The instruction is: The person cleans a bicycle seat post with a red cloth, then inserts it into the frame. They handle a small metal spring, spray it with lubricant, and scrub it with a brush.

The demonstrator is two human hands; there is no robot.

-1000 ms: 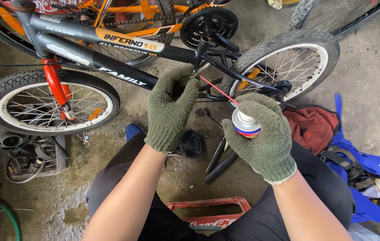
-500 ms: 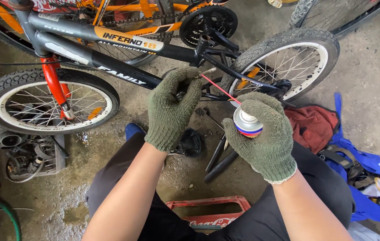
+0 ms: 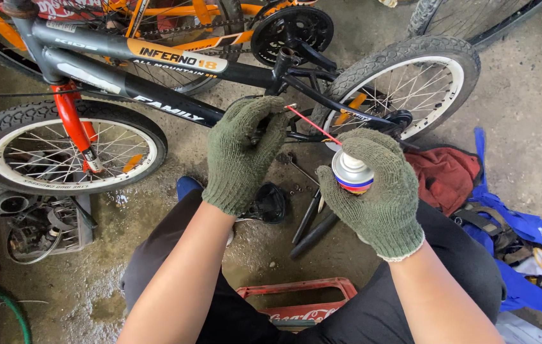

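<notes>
Mid-lube step: right hand (image 3: 379, 191) was wrapped around the spray can (image 3: 351, 172), red straw (image 3: 312, 124) aimed at something small, probably a bearing, pinched in the closed left hand (image 3: 245, 150). The next move called for a short, controlled squirt.

L hand (image 3: 242, 153) fingers curled; R hand (image 3: 379, 188) gripping.

A small spray can (image 3: 352, 173) with a silver top and red-and-blue band stands roughly upright, its body mostly hidden. Its thin red straw (image 3: 313, 124) slants up-left, its tip touching a small dark part (image 3: 262, 129), barely visible.
</notes>
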